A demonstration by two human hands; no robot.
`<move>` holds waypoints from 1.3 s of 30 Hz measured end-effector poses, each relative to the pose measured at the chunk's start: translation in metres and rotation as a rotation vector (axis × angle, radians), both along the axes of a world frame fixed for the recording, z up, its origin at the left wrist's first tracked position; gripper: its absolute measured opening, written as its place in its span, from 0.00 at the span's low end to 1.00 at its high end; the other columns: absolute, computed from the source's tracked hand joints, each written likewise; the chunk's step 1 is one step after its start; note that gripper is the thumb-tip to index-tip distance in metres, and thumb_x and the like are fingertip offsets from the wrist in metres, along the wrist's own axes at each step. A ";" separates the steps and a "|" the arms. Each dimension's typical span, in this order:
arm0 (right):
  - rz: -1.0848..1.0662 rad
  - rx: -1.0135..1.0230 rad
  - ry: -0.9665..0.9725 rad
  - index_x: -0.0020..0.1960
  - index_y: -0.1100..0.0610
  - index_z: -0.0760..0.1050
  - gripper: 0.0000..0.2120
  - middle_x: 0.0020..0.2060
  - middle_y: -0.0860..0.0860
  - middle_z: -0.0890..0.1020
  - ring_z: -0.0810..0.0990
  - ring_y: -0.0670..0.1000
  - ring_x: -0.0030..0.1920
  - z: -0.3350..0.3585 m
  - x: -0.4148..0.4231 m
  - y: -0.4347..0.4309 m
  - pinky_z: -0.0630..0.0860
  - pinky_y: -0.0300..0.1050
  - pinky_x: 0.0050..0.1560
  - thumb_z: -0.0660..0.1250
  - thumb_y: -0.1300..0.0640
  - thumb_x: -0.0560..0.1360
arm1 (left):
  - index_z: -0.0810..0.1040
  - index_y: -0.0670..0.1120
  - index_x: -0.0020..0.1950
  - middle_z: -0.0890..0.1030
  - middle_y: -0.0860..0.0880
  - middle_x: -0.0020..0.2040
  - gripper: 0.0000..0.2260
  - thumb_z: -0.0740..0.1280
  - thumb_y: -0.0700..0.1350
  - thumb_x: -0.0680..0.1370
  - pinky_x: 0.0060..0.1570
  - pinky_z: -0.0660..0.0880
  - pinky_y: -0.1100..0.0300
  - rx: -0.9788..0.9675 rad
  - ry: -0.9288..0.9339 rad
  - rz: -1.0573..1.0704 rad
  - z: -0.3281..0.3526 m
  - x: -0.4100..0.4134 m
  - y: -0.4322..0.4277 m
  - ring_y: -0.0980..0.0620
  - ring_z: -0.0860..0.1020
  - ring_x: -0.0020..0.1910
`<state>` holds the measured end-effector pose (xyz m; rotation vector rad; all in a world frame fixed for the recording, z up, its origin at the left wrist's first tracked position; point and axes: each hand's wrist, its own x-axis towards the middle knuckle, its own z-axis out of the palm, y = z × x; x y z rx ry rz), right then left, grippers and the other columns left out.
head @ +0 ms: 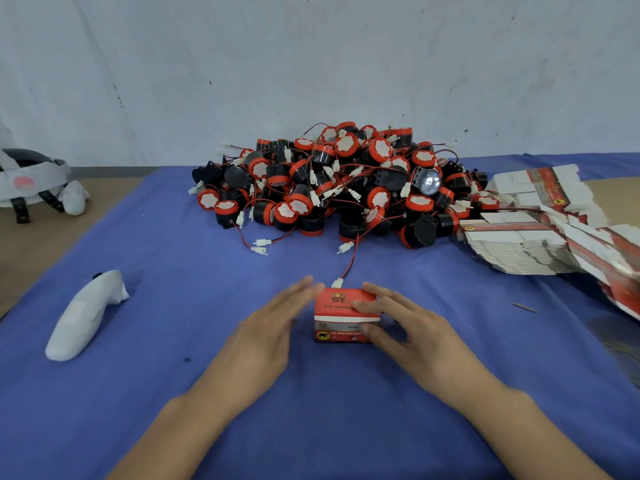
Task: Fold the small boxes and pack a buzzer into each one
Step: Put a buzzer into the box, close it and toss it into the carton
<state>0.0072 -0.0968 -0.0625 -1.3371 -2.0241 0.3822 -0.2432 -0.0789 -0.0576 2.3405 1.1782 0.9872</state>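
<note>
Resting on the blue cloth (138, 410) right in front of you, the small box (341, 317) is folded up, red with a white band across its near face. Your right hand (408, 327) grips it from 3 o'clock, fingers curled over the top and thumb pressed on the near face. Your left hand (273, 327) lies flat at 9 o'clock, fingers straight and together; the tips are blurred, so you cannot tell whether they touch the box's end or sit just beside it. At 12 o'clock a white connector (337, 282) lies just beyond the box's far edge, its red and black wire trailing back to the pile of buzzers (346, 181) heaped further out. Loose plugs (261, 245) lie at 11 o'clock, near the pile's edge. Toward 2 o'clock a slumped stack of flat boxes (540, 237) sits against the pile's right side. A thin dark sliver (524, 307) lies at 3 o'clock, well apart. At 9 o'clock, well apart, a white wrapped object (83, 317) lies on the cloth, and at 10 o'clock a helmet-like thing (31, 178) sits on the bare table (34, 237)
</note>
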 end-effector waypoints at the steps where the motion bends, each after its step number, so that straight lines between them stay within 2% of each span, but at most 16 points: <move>1: 0.001 -0.006 0.014 0.60 0.33 0.72 0.18 0.68 0.24 0.67 0.76 0.37 0.61 -0.001 0.000 0.001 0.75 0.33 0.54 0.56 0.32 0.73 | 0.65 0.67 0.71 0.71 0.69 0.68 0.32 0.56 0.31 0.81 0.62 0.74 0.64 -0.007 -0.082 0.062 0.001 0.000 0.000 0.68 0.74 0.64; 3: 0.010 -0.014 0.031 0.61 0.32 0.70 0.19 0.70 0.26 0.67 0.76 0.37 0.61 -0.002 0.001 0.001 0.77 0.37 0.54 0.56 0.31 0.73 | 0.71 0.66 0.62 0.81 0.67 0.54 0.19 0.61 0.39 0.83 0.49 0.78 0.67 -0.025 -0.201 0.188 0.004 -0.002 0.003 0.66 0.82 0.49; 5: 0.021 -0.016 0.037 0.62 0.30 0.67 0.19 0.70 0.25 0.65 0.75 0.34 0.61 -0.002 0.001 0.002 0.76 0.35 0.53 0.56 0.30 0.73 | 0.77 0.57 0.49 0.83 0.63 0.39 0.04 0.63 0.52 0.81 0.40 0.78 0.60 -0.033 -0.200 0.312 0.007 -0.006 0.007 0.62 0.82 0.37; 7: 0.024 -0.017 0.048 0.63 0.29 0.66 0.19 0.69 0.24 0.64 0.74 0.31 0.59 -0.002 0.000 0.002 0.76 0.34 0.54 0.56 0.30 0.72 | 0.77 0.51 0.43 0.83 0.61 0.35 0.19 0.56 0.64 0.77 0.38 0.76 0.54 -0.012 -0.057 0.386 0.009 -0.008 0.007 0.59 0.80 0.34; 9: 0.024 -0.015 0.056 0.62 0.30 0.66 0.19 0.69 0.24 0.64 0.74 0.31 0.59 -0.003 0.000 0.002 0.77 0.34 0.54 0.57 0.30 0.73 | 0.79 0.50 0.50 0.84 0.62 0.43 0.22 0.51 0.62 0.79 0.42 0.77 0.52 0.076 0.046 0.389 0.007 -0.009 0.005 0.56 0.82 0.42; 11: 0.027 -0.016 0.065 0.62 0.30 0.68 0.18 0.69 0.25 0.65 0.74 0.32 0.59 -0.003 0.000 0.003 0.77 0.36 0.54 0.57 0.30 0.73 | 0.76 0.58 0.61 0.80 0.65 0.53 0.13 0.54 0.55 0.82 0.46 0.78 0.55 0.088 -0.009 0.304 0.006 -0.007 0.003 0.58 0.80 0.48; 13: 0.029 -0.019 0.068 0.61 0.31 0.70 0.19 0.69 0.25 0.65 0.75 0.33 0.59 -0.004 0.000 0.003 0.77 0.36 0.53 0.56 0.30 0.73 | 0.71 0.65 0.62 0.75 0.68 0.60 0.11 0.57 0.58 0.81 0.49 0.75 0.63 0.049 -0.041 0.179 0.007 -0.004 0.001 0.62 0.77 0.54; 15: 0.025 -0.009 0.060 0.61 0.30 0.69 0.18 0.69 0.23 0.65 0.75 0.32 0.57 -0.004 0.000 0.003 0.76 0.32 0.52 0.56 0.29 0.73 | 0.72 0.66 0.61 0.72 0.68 0.64 0.10 0.59 0.61 0.80 0.52 0.76 0.60 0.057 -0.023 0.085 0.004 0.001 0.002 0.63 0.75 0.60; 18: 0.023 0.009 0.067 0.62 0.30 0.68 0.18 0.68 0.23 0.65 0.76 0.32 0.55 -0.004 -0.001 0.002 0.72 0.27 0.51 0.57 0.30 0.74 | 0.76 0.61 0.59 0.72 0.66 0.63 0.12 0.60 0.61 0.79 0.52 0.78 0.56 0.128 0.042 0.030 -0.001 0.008 0.001 0.64 0.72 0.63; 22: 0.020 0.012 0.063 0.62 0.31 0.68 0.18 0.69 0.24 0.64 0.77 0.33 0.52 -0.005 0.000 0.002 0.71 0.27 0.49 0.57 0.31 0.74 | 0.80 0.57 0.54 0.73 0.65 0.60 0.11 0.62 0.59 0.78 0.48 0.79 0.56 0.106 -0.009 0.033 -0.002 0.012 0.003 0.66 0.74 0.58; 25: 0.018 0.007 0.060 0.61 0.31 0.69 0.17 0.69 0.24 0.64 0.77 0.35 0.50 -0.004 0.000 0.003 0.71 0.28 0.48 0.57 0.31 0.73 | 0.78 0.59 0.51 0.74 0.64 0.60 0.09 0.62 0.60 0.77 0.47 0.78 0.54 0.071 -0.042 0.019 -0.002 0.013 0.006 0.65 0.74 0.56; 29: 0.019 0.003 0.051 0.61 0.30 0.69 0.17 0.69 0.23 0.65 0.78 0.36 0.51 -0.003 0.000 0.002 0.72 0.29 0.50 0.57 0.31 0.73 | 0.76 0.61 0.53 0.73 0.66 0.61 0.05 0.66 0.56 0.77 0.50 0.75 0.59 0.003 -0.069 0.014 -0.004 0.012 0.009 0.64 0.73 0.57; 32: 0.017 0.009 0.045 0.59 0.33 0.73 0.16 0.66 0.22 0.67 0.78 0.34 0.52 -0.001 0.000 0.000 0.74 0.30 0.49 0.58 0.33 0.74 | 0.77 0.61 0.52 0.72 0.67 0.61 0.08 0.64 0.60 0.75 0.52 0.74 0.62 -0.027 -0.078 0.010 -0.003 0.012 0.010 0.62 0.73 0.59; 34: 0.021 0.017 0.021 0.59 0.37 0.78 0.15 0.68 0.25 0.68 0.79 0.36 0.55 -0.002 0.000 0.000 0.76 0.35 0.51 0.60 0.36 0.76 | 0.76 0.61 0.52 0.71 0.67 0.62 0.12 0.61 0.64 0.73 0.52 0.73 0.64 -0.022 -0.070 -0.004 -0.003 0.012 0.010 0.62 0.73 0.60; 36: 0.013 0.023 -0.009 0.59 0.39 0.80 0.16 0.69 0.26 0.67 0.81 0.40 0.56 -0.002 0.001 -0.001 0.78 0.39 0.52 0.60 0.38 0.76 | 0.76 0.60 0.51 0.71 0.66 0.62 0.13 0.60 0.64 0.74 0.52 0.75 0.60 -0.017 -0.066 -0.010 -0.005 0.013 0.009 0.62 0.74 0.59; 39: 0.010 0.010 0.005 0.59 0.39 0.80 0.16 0.68 0.25 0.66 0.81 0.40 0.55 -0.001 0.001 -0.001 0.77 0.38 0.52 0.61 0.38 0.76 | 0.76 0.59 0.51 0.70 0.65 0.62 0.12 0.60 0.64 0.76 0.50 0.78 0.56 0.014 -0.059 0.006 -0.008 0.014 0.007 0.62 0.74 0.58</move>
